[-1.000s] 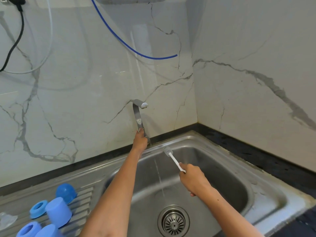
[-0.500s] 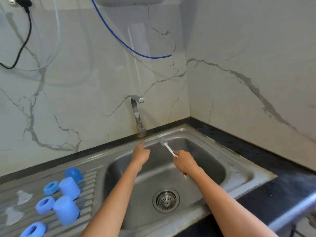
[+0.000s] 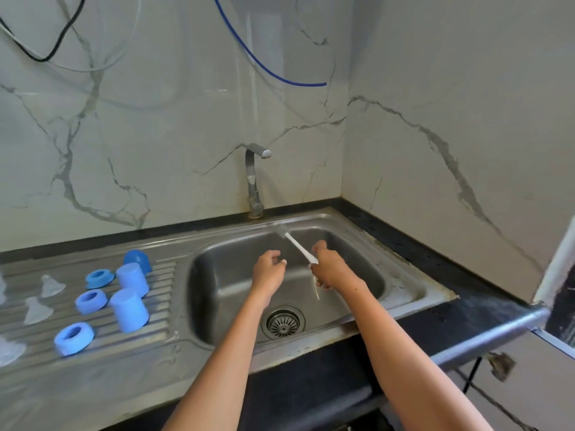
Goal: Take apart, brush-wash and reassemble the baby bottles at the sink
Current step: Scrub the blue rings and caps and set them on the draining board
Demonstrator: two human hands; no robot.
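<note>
Withdrawn from the tap, the left hand hangs loose-fingered over the steel sink; the right hand grips the brush. Marble walls meet behind.

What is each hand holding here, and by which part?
The right hand grips the white brush by its handle's lower end, bristles pointing toward the faucet. The left hand holds nothing.
</note>
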